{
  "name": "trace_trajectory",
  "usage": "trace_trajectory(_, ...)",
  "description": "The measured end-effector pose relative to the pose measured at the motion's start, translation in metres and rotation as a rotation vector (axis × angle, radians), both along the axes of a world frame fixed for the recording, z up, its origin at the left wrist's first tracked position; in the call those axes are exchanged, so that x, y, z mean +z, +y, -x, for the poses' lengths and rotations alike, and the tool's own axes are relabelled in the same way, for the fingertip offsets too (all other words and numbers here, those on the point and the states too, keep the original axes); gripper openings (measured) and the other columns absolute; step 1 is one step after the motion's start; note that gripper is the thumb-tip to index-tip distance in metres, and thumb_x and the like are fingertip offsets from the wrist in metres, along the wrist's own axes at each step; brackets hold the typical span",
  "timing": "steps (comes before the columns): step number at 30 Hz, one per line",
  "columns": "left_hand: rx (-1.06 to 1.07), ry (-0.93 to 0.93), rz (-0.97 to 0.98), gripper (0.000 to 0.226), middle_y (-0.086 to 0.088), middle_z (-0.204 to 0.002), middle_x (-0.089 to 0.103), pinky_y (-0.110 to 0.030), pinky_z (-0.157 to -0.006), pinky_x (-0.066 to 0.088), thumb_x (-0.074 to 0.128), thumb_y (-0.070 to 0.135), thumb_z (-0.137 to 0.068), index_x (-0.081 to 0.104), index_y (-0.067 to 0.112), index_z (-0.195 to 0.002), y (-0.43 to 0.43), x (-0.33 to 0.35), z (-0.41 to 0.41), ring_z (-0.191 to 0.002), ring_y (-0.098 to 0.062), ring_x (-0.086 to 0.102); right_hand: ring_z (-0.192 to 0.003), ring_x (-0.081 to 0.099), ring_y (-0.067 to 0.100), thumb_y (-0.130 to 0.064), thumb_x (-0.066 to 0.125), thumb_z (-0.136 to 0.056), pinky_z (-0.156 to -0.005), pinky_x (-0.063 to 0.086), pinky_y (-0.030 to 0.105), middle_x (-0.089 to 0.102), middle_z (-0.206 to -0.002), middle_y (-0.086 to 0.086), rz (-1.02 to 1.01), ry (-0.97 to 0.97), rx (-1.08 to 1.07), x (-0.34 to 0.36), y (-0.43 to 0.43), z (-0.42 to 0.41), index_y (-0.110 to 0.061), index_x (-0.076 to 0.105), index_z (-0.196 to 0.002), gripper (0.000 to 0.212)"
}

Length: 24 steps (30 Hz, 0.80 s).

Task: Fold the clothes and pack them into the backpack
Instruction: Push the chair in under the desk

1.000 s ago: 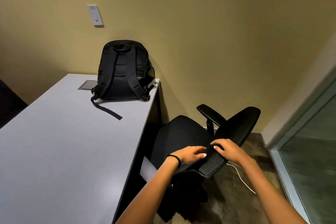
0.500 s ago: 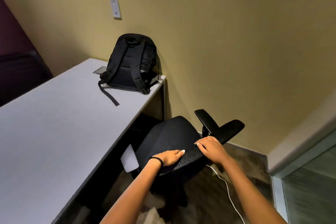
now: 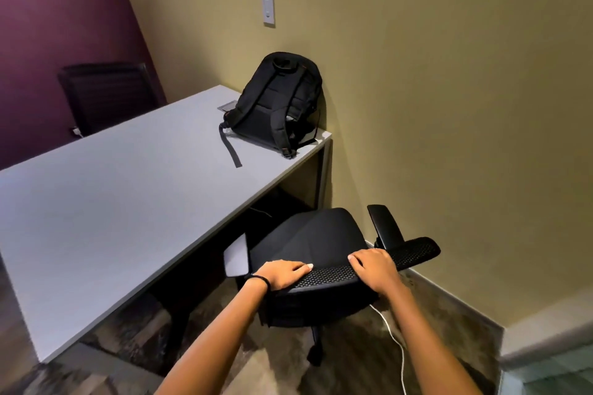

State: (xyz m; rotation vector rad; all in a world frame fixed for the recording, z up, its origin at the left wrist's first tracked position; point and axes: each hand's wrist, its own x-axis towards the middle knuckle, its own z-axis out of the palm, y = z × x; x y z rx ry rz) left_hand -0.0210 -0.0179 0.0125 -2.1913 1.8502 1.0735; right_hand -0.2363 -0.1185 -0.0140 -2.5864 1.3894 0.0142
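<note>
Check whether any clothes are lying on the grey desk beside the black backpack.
No, the grey desk holds only the black backpack leaning against the wall.

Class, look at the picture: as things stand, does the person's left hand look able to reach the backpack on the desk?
Probably not without stepping closer. The left hand rests on the chair back, and the backpack stands at the desk's far corner against the wall. Nothing lies on the desktop between them.
</note>
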Motion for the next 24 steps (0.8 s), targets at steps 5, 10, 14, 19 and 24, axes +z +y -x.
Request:
trace_trajectory(5, 0.045, 0.155, -0.200, 0.069, 0.007, -0.152, 0.031, -0.039, -0.117, 0.017, 0.021, 0.071, -0.089, 0.035, 0.031, -0.143, -0.016, 0.001, -0.004, -0.139, -0.019, 0.030, -0.105, 0.057, 0.017, -0.039, 0.032, -0.098, -0.095, 0.037, 0.033, 0.066, -0.114, -0.002, -0.076, 0.006, 0.012, 0.004, -0.018, 0.011, -0.020, 0.066, -0.112, 0.040)
trace_trajectory(10, 0.096, 0.252, -0.352, 0.075, 0.003, -0.153, 0.029, -0.040, -0.118, 0.016, 0.022, 0.072, -0.088, 0.032, 0.025, -0.146, -0.027, 0.003, -0.001, -0.140, -0.020, 0.029, -0.103, 0.058, 0.013, -0.045, 0.038, -0.096, -0.093, 0.039, 0.031, 0.067, -0.110, -0.006, -0.140, -0.046, 0.034, 0.010, -0.028, 0.027, -0.024, 0.067, -0.110, 0.038)
trace_trajectory(14, 0.124, 0.277, -0.340, 0.091, 0.004, -0.150, 0.035, -0.043, -0.117, 0.020, 0.022, 0.085, -0.075, 0.036, 0.025, -0.143, -0.030, -0.011, -0.002, -0.136, -0.020, 0.036, -0.098, 0.062, 0.013, -0.042, 0.044, -0.095, -0.083, 0.043, 0.028, 0.070, -0.104, -0.009, -0.219, -0.098, -0.062, 0.015, -0.038, 0.037, -0.029, 0.071, -0.103, 0.031)
trace_trajectory(19, 0.121, 0.239, -0.317, 0.087, 0.004, -0.152, 0.031, -0.044, -0.118, 0.016, 0.017, 0.082, -0.079, 0.034, 0.027, -0.144, -0.028, -0.015, -0.004, -0.139, -0.020, 0.030, -0.084, 0.062, 0.008, -0.035, 0.052, -0.090, -0.070, 0.040, 0.024, 0.071, -0.093, -0.011, -0.278, -0.081, -0.123, 0.016, -0.053, 0.029, -0.029, 0.073, -0.086, 0.022)
trace_trajectory(24, 0.083, 0.223, -0.359, 0.075, 0.003, -0.155, 0.024, -0.041, -0.118, 0.010, 0.014, 0.071, -0.089, 0.026, 0.025, -0.148, -0.035, -0.016, -0.008, -0.143, -0.020, 0.023, -0.093, 0.061, 0.012, -0.037, 0.050, -0.087, -0.073, 0.038, 0.025, 0.070, -0.098, -0.010, -0.276, 0.021, -0.103, 0.014, -0.064, 0.026, -0.029, 0.071, -0.092, 0.023)
